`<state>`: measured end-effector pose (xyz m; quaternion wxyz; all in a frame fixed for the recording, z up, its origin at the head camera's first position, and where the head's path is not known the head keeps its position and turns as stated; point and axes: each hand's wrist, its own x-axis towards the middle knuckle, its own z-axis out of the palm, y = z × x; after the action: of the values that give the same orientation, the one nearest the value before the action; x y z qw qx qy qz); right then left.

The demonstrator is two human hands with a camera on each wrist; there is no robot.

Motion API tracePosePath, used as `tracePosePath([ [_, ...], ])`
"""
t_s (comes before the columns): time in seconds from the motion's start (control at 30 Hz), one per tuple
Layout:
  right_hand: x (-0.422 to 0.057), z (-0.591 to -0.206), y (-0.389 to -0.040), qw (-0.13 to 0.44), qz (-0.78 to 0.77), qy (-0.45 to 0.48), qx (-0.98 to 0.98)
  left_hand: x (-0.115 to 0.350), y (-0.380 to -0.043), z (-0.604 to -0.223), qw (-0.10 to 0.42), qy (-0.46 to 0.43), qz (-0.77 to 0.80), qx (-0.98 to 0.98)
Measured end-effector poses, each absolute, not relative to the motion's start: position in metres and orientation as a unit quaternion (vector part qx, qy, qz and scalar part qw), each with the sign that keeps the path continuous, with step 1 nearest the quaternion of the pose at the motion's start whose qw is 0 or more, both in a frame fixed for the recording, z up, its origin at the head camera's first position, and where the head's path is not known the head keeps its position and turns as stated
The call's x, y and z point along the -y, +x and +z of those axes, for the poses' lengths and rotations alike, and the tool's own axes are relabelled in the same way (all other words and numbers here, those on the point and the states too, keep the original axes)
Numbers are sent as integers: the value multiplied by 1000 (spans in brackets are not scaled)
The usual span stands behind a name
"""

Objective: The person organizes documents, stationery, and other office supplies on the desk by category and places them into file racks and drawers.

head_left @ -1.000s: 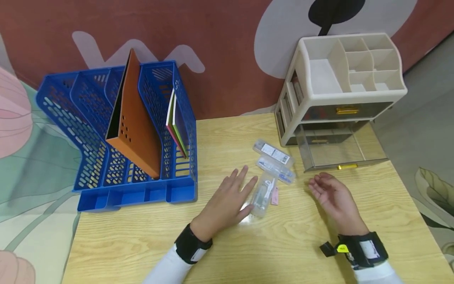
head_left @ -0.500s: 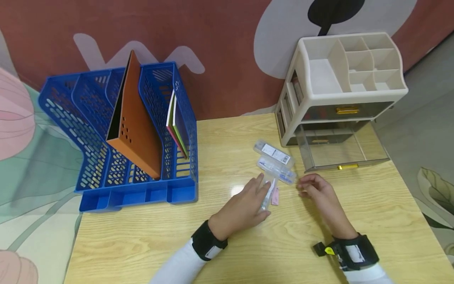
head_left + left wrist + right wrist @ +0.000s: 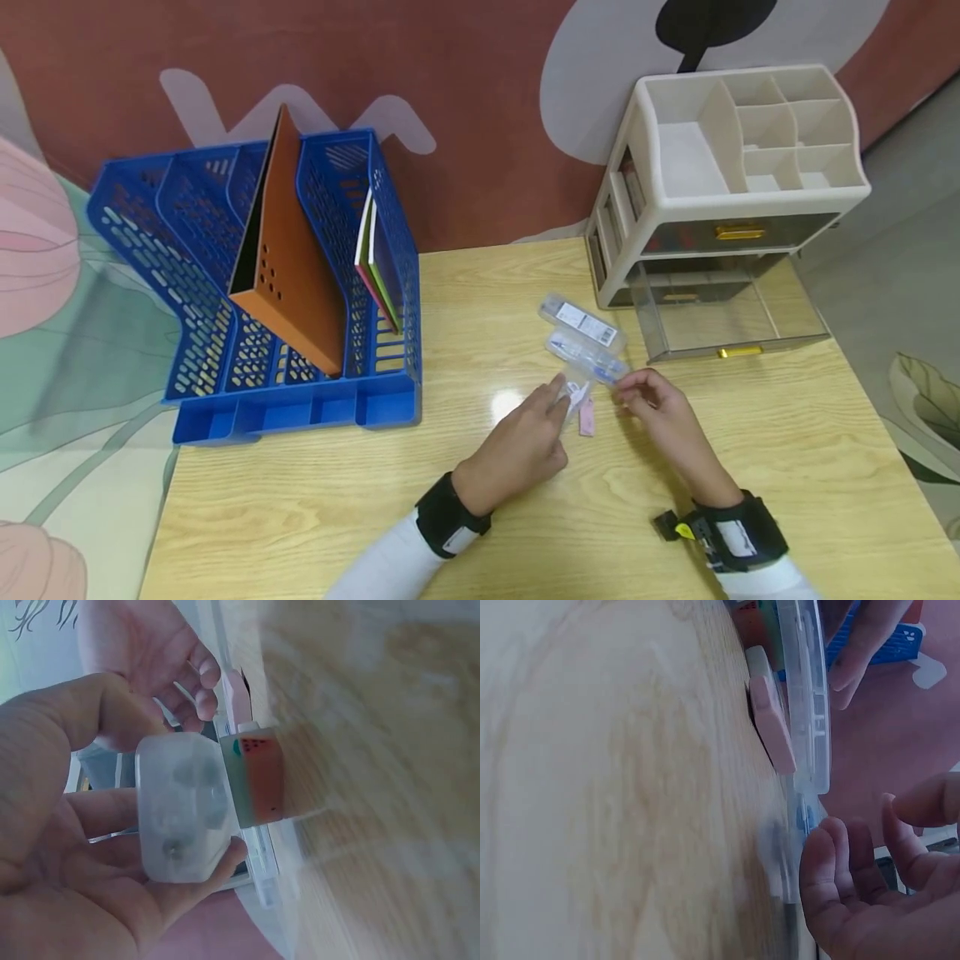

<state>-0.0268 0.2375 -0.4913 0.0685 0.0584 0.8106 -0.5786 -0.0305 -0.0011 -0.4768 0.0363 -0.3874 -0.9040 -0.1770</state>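
Clear case (image 3: 184, 814) is gripped by the left hand (image 3: 517, 454); at its three o'clock, the right hand (image 3: 665, 417) has fingers loosely half-curled.

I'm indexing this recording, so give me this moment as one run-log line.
left hand grips clear case | right hand beside middle clear case, contact unclear | pink block on table | transparent drawer pulled out

The left hand (image 3: 517, 450) holds a clear case (image 3: 576, 397). The right hand (image 3: 663, 417) is at the end of a second case (image 3: 581, 352). Behind, a white cabinet (image 3: 757, 202) has one drawer (image 3: 712, 321) pulled out. A blue rack (image 3: 386, 408) holds an orange folder (image 3: 296, 275).
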Motion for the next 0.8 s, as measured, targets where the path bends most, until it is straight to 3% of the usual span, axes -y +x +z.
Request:
tracePosePath([
  [0.37, -229, -493, -23, 36, -512, 8, -858, 21, -41, -477, 62, -361, -233, 901],
  [0.67, -221, -494, -20, -1, -393, -98, -914, 47, -54, -477, 34, -298, -283, 911],
  [0.8, -218, -491, -18, 9, -355, -116, -928, 55, -61, -478, 23, -274, -302, 913],
])
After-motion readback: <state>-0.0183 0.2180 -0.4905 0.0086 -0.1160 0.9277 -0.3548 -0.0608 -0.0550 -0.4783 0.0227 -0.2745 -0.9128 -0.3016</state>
